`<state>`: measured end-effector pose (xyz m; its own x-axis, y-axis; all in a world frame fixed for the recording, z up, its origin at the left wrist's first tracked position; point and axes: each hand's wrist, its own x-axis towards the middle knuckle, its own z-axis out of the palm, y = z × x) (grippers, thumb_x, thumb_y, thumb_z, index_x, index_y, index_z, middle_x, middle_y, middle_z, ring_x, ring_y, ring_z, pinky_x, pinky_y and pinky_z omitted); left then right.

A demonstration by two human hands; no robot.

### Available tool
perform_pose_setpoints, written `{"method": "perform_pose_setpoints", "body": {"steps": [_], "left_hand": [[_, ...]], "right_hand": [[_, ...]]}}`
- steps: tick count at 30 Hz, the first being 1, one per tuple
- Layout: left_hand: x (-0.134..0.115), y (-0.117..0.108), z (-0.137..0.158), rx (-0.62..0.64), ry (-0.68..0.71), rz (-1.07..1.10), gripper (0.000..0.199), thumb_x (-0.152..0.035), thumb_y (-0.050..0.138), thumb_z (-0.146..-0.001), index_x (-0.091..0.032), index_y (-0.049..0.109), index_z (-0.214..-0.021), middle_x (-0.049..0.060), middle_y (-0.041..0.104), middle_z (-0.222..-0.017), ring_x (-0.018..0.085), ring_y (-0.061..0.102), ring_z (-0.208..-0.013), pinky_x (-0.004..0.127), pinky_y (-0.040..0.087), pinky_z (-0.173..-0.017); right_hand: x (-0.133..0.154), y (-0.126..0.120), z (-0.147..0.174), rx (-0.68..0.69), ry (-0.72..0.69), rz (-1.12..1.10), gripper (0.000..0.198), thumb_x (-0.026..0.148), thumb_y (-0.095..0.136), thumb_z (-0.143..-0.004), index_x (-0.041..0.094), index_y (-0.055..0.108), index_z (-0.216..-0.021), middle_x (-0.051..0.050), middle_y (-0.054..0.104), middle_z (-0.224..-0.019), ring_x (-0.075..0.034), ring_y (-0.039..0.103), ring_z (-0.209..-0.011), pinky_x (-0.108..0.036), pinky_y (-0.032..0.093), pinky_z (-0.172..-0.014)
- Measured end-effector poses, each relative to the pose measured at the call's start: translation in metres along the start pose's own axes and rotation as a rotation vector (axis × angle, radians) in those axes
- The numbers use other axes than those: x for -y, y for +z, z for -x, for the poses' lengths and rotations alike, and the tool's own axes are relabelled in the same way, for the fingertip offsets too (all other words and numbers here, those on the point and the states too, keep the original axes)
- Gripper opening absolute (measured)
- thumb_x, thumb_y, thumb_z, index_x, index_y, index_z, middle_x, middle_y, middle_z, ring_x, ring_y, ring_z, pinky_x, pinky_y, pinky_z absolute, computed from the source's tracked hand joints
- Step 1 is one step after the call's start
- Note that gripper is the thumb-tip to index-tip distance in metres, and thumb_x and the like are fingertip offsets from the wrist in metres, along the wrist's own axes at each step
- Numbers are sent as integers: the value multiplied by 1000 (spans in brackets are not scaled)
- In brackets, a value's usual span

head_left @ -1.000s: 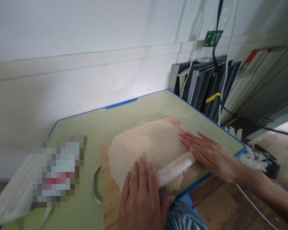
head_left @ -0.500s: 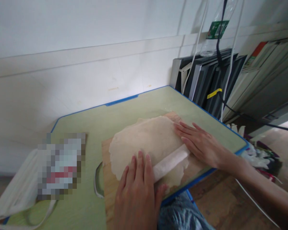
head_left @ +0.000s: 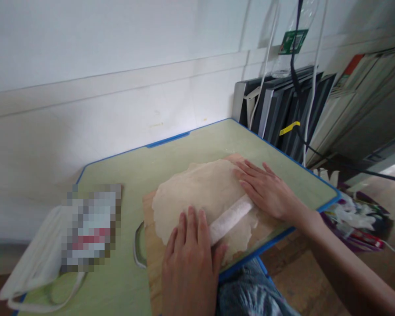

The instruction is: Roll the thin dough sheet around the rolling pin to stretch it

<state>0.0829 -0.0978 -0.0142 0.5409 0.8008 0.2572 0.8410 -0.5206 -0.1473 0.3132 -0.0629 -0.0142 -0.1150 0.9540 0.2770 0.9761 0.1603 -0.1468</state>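
A wide, thin sheet of pale dough (head_left: 197, 188) covers most of a wooden cutting board (head_left: 150, 250). Across the near part of the dough lies a whitish rolling pin (head_left: 232, 218), set at a slant. My left hand (head_left: 189, 259) rests flat over its left end, fingers stretched out towards the dough. Over the right end is my right hand (head_left: 266, 193), palm down with fingers extended onto the dough. Both ends of the pin are hidden beneath the hands. The dough's near edge is ragged.
The board stands on a pale green folding table (head_left: 118, 171) with a blue rim. At left lie a blurred-out packet (head_left: 92, 228) and a white cloth bag (head_left: 36, 259). Dark panels (head_left: 283, 109) lean by the wall; cables and a plastic bottle (head_left: 292, 41) hang at right.
The view has shifted slightly. My right hand has moved a little to the left over the dough and pin. My left hand stays on the pin's left end.
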Motion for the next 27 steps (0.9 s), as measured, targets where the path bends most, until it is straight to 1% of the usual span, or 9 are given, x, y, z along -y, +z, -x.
{"method": "perform_pose_setpoints", "body": {"steps": [3,7,9,11,14,17,20,24,27], "left_hand": [[-2,0,5,-1,-4,-15,54,-41,42,-90,-11,39,-134,17,47,-136,30,50,-120,41,49,-89],[-10,2,15,-62,55,-39,55,-45,35,-92,-9,41,-133,20,46,-137,31,52,-118,42,48,-88],[-14,4,18,-96,48,-52,56,-47,32,-92,-8,42,-132,21,46,-136,32,52,-118,45,46,-89],[-16,5,18,-104,23,-54,55,-46,33,-92,-9,44,-132,21,45,-137,34,51,-119,50,43,-92],[-13,5,9,-78,30,-33,52,-42,42,-90,-10,44,-132,20,44,-138,35,51,-118,53,43,-92],[-9,2,-3,-18,14,-7,55,-37,54,-85,-9,45,-130,21,46,-136,35,52,-118,49,48,-89],[-10,-3,-11,34,-28,32,56,-38,60,-81,-10,48,-128,21,49,-134,35,52,-118,47,50,-89],[-10,-6,-7,91,-61,156,53,-33,60,-81,-13,49,-128,18,46,-137,36,47,-123,50,47,-93],[5,-11,6,106,-25,453,53,-36,55,-84,-18,45,-133,12,38,-143,33,37,-130,49,41,-100]], "right_hand": [[3,0,3,-11,45,18,45,28,24,-94,19,48,-131,-7,41,-142,-24,34,-133,-58,29,-105],[5,0,48,-71,91,18,44,29,26,-94,17,49,-129,-7,45,-139,-24,35,-132,-56,29,-106],[6,0,71,-120,125,14,45,31,28,-94,16,43,-134,-9,43,-140,-25,35,-132,-56,33,-104],[9,1,83,-145,143,9,46,33,28,-94,16,41,-135,-9,41,-141,-26,34,-132,-57,36,-101],[12,3,75,-142,162,6,46,34,28,-94,15,46,-132,-9,40,-142,-27,31,-133,-57,36,-101],[12,4,49,-139,176,23,44,33,27,-94,16,54,-125,-8,42,-141,-28,29,-134,-56,35,-103],[9,7,30,-151,156,18,43,31,27,-95,17,58,-121,-7,46,-139,-30,32,-133,-59,34,-101],[-2,8,31,-187,-17,-150,38,30,32,-94,18,58,-119,-10,50,-136,-27,38,-130,-52,38,-102],[-14,3,40,-157,-149,-307,30,33,43,-91,20,61,-112,-10,56,-128,-24,45,-125,-43,43,-99]]}}
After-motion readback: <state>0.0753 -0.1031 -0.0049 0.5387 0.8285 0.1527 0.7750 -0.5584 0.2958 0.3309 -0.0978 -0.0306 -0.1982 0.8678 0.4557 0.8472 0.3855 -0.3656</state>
